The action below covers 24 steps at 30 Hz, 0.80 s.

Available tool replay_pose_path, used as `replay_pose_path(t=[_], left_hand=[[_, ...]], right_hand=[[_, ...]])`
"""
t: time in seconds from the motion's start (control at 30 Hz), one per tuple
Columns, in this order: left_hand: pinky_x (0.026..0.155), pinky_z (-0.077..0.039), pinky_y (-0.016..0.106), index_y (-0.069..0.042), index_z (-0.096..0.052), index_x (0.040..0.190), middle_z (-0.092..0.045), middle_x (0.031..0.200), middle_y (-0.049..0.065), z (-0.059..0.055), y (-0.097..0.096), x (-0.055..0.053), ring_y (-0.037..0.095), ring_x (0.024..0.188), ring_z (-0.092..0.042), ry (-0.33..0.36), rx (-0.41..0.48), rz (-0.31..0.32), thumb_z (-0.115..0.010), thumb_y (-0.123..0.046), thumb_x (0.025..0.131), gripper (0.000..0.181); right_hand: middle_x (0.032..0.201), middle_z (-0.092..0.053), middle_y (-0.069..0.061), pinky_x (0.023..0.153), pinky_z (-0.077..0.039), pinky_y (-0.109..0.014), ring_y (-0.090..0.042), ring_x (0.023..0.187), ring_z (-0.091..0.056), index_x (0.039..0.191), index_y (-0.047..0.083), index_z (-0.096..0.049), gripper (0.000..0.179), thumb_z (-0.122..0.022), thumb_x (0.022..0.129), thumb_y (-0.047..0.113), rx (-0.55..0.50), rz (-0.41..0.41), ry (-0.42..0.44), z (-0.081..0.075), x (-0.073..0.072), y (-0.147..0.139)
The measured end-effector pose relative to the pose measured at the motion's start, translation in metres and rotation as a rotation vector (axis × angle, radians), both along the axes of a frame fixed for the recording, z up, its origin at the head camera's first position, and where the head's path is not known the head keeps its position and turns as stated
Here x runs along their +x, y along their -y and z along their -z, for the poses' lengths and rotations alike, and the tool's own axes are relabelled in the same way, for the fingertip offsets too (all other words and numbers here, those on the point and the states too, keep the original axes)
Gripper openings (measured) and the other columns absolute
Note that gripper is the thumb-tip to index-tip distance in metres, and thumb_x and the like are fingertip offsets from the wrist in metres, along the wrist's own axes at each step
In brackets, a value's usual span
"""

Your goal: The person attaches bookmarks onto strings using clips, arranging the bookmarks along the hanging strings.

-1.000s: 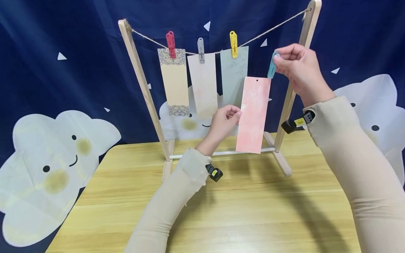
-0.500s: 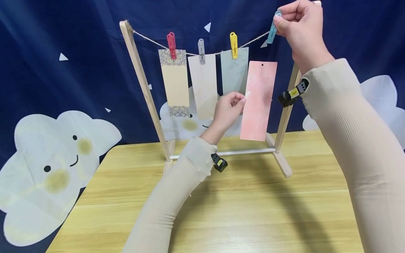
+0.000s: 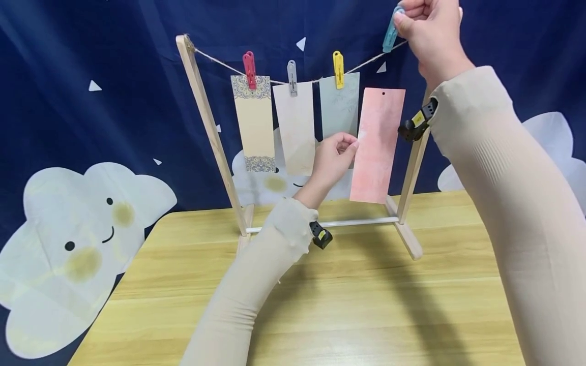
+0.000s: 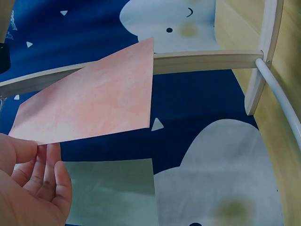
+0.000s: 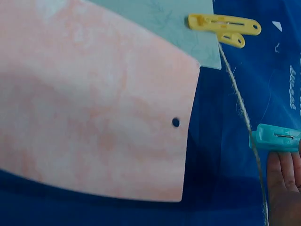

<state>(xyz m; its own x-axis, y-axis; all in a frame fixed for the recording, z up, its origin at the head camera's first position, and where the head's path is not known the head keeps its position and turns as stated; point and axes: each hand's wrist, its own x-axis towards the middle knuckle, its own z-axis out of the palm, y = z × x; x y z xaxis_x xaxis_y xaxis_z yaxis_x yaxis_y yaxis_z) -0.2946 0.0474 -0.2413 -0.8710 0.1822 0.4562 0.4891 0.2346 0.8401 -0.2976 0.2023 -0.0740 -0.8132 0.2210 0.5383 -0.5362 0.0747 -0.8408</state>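
Observation:
By its left edge, a pink bookmark card (image 3: 377, 152) with a small hole near its top is pinched in my left hand (image 3: 333, 160). The left wrist view shows thumb and fingers at the edge of the card (image 4: 94, 99). Higher up, my right hand (image 3: 435, 43) pinches a teal clothespin (image 3: 390, 33), its tip right at the twine (image 3: 366, 63). In the right wrist view the teal clothespin (image 5: 275, 137) overlaps the twine (image 5: 240, 101), apart from the pink card (image 5: 94, 108).
Red (image 3: 249, 68), grey (image 3: 292, 79) and yellow (image 3: 338, 68) clothespins hold a patterned cream card (image 3: 254, 127), a whitish card (image 3: 295, 127) and a pale green card (image 3: 339, 104) on the twine. A wooden frame (image 3: 210, 122) stands on the table (image 3: 357, 315) before a blue curtain (image 3: 114, 61).
My right hand has risen with the teal clothespin from beside the pink card to the twine. My left hand has lifted the pink card up and slightly right.

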Motion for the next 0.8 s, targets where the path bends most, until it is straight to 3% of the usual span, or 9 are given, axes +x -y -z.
replay_pose_path(t=[0.3, 0.57, 0.8], left_hand=[[0.055, -0.044, 0.019, -0.003, -0.065, 0.093, -0.061, 0.080, 0.005, 0.001, 0.000, -0.002, 0.013, 0.068, -0.055, -0.006, 0.006, -0.013, -0.059, -0.013, 0.093, 0.011], [0.057, -0.046, 0.018, -0.003, -0.065, 0.096, -0.062, 0.083, 0.005, 0.001, -0.004, -0.001, 0.013, 0.070, -0.058, 0.003, 0.006, -0.007, -0.058, -0.012, 0.094, 0.011], [0.057, -0.045, 0.017, -0.004, -0.065, 0.095, -0.065, 0.082, 0.005, 0.000, -0.007, -0.006, 0.012, 0.069, -0.062, -0.008, -0.009, -0.040, -0.059, -0.013, 0.093, 0.011]], right_hand=[[0.081, -0.055, 0.003, 0.086, -0.042, -0.013, -0.005, 0.078, -0.052, 0.087, 0.011, -0.060, 0.007, -0.063, 0.087, 0.005, 0.037, 0.005, 0.036, -0.001, -0.006, -0.007], [0.078, -0.055, 0.002, 0.094, -0.041, -0.019, -0.007, 0.081, -0.051, 0.085, 0.008, -0.063, 0.004, -0.065, 0.084, 0.011, 0.172, 0.005, 0.041, 0.002, -0.008, -0.012], [0.077, -0.059, 0.003, 0.101, -0.039, -0.022, -0.006, 0.081, -0.057, 0.089, 0.009, -0.065, 0.005, -0.067, 0.084, 0.011, 0.211, -0.016, 0.125, 0.001, -0.008, -0.016]])
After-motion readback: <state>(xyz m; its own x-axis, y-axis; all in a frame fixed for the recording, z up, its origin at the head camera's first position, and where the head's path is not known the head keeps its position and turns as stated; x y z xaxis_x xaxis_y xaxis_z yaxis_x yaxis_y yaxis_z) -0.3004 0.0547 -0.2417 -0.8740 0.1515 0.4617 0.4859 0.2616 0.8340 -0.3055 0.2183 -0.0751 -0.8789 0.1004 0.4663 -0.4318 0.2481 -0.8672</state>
